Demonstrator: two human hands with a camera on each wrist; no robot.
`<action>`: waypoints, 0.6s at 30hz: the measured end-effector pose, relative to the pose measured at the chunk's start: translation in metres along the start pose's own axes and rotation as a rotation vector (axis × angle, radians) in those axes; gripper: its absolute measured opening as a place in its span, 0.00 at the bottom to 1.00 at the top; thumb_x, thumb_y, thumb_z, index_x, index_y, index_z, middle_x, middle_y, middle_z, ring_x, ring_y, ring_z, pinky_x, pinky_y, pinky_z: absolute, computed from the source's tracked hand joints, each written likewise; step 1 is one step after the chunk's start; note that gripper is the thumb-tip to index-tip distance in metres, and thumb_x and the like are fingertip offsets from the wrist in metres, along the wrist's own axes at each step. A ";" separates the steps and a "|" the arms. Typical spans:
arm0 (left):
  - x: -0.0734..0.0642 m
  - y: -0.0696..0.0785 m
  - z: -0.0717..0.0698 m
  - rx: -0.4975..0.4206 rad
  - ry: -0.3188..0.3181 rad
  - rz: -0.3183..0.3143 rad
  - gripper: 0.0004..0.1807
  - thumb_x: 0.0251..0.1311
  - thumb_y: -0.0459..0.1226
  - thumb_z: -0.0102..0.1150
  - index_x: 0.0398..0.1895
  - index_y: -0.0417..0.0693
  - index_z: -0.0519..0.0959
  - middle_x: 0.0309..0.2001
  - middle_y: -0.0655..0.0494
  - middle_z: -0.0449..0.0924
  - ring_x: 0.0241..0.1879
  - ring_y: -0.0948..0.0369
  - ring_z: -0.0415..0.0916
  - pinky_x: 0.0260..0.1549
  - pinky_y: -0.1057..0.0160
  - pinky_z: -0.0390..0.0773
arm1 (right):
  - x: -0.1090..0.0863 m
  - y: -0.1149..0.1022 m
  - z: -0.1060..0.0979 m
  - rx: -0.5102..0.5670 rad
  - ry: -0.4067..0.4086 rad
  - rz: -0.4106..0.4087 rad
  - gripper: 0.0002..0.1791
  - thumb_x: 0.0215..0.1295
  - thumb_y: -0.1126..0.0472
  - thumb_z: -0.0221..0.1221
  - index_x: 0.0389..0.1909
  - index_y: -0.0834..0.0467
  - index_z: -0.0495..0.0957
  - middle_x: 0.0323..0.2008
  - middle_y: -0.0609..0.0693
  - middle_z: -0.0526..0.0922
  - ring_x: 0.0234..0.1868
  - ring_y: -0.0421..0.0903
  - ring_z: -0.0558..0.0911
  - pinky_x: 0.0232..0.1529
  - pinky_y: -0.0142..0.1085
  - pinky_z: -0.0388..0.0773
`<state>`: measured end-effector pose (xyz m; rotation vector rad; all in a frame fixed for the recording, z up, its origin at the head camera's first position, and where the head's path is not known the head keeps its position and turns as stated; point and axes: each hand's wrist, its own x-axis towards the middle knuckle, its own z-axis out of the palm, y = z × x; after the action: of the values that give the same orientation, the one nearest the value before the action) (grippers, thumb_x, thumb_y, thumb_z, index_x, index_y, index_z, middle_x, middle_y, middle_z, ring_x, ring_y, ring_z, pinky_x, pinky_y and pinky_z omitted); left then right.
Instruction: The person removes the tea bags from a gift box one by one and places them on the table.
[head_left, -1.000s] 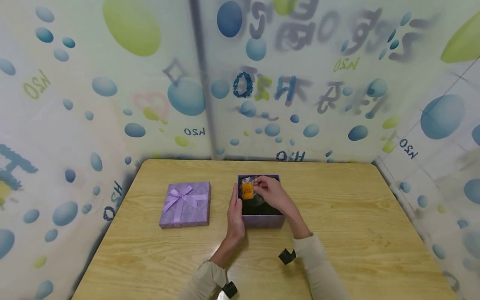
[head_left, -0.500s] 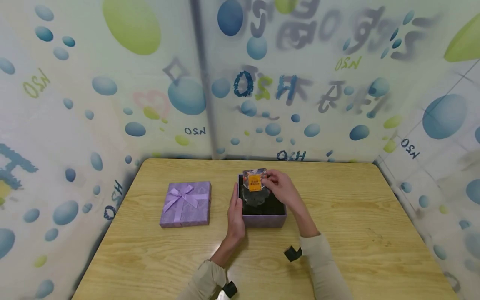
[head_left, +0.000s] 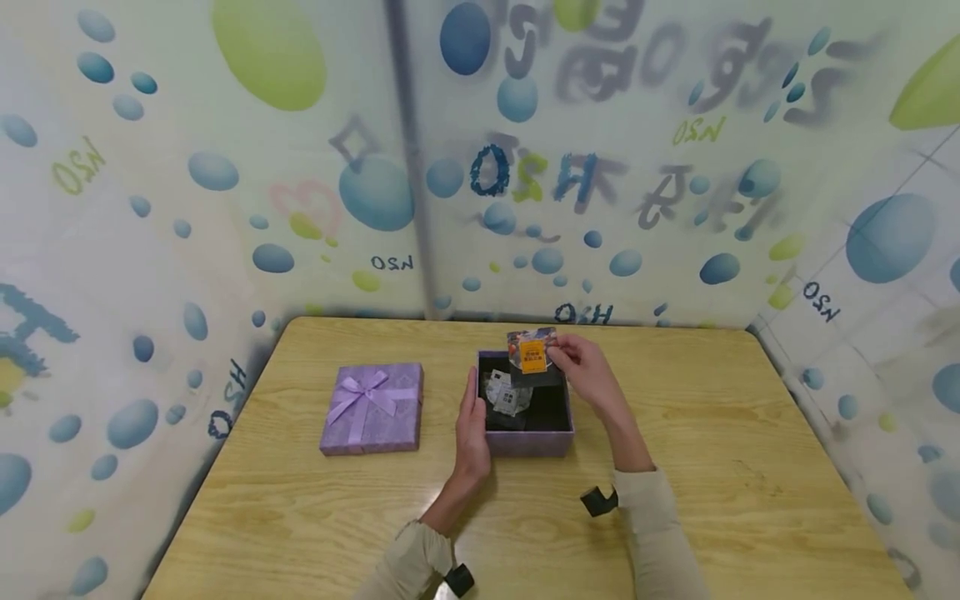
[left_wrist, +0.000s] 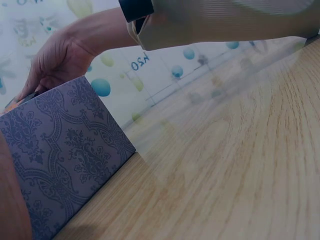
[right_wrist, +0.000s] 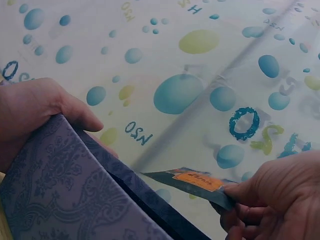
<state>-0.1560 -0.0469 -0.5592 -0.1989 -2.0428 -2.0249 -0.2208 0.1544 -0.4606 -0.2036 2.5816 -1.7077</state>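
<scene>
In the head view, my right hand (head_left: 588, 375) pinches the right edge of a flat square packet (head_left: 532, 356). The packet is dark with a colourful picture and an orange label, and it hangs above the back part of an open purple gift box (head_left: 528, 443). Its thin edge and orange label (right_wrist: 200, 181) also show in the right wrist view. My left hand (head_left: 472, 437) lies along the box's left wall with straight fingers, touching it. Inside the black interior lies a dark item with grey-white print (head_left: 508, 396); its kind is unclear.
To the left, the square purple lid (head_left: 372, 410) with a ribbon bow lies on the wooden table (head_left: 712, 467). Patterned walls (head_left: 547, 208) close off the back and both sides. A small black device (head_left: 598, 502) sits at the right wrist, another (head_left: 459, 578) at the left.
My right hand has lifted the packet up and out of the box, moving right and away from me. The grey-white print inside has come into view. My left hand has stayed put.
</scene>
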 end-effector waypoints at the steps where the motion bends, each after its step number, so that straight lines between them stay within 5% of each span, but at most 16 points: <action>1: 0.000 0.000 0.001 0.001 0.000 0.000 0.30 0.85 0.40 0.28 0.85 0.45 0.49 0.84 0.46 0.48 0.83 0.53 0.43 0.75 0.69 0.44 | 0.000 0.001 -0.002 0.011 0.007 0.003 0.17 0.82 0.59 0.54 0.57 0.69 0.78 0.46 0.63 0.85 0.41 0.51 0.76 0.40 0.34 0.74; 10: 0.000 -0.004 0.004 0.019 0.005 0.037 0.30 0.84 0.38 0.29 0.85 0.43 0.49 0.84 0.50 0.48 0.83 0.51 0.43 0.75 0.72 0.44 | -0.003 0.016 -0.017 0.100 0.029 0.016 0.14 0.82 0.59 0.53 0.50 0.69 0.76 0.29 0.49 0.78 0.27 0.46 0.69 0.28 0.32 0.67; 18: -0.002 -0.008 0.000 0.012 0.015 0.050 0.30 0.84 0.36 0.29 0.84 0.41 0.50 0.84 0.49 0.49 0.82 0.50 0.44 0.73 0.75 0.44 | -0.005 0.025 -0.027 0.130 0.031 0.093 0.18 0.82 0.55 0.54 0.55 0.69 0.76 0.35 0.50 0.85 0.30 0.42 0.74 0.30 0.31 0.70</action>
<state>-0.1561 -0.0472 -0.5672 -0.2296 -2.0194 -1.9783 -0.2213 0.1894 -0.4729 -0.0522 2.4473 -1.8508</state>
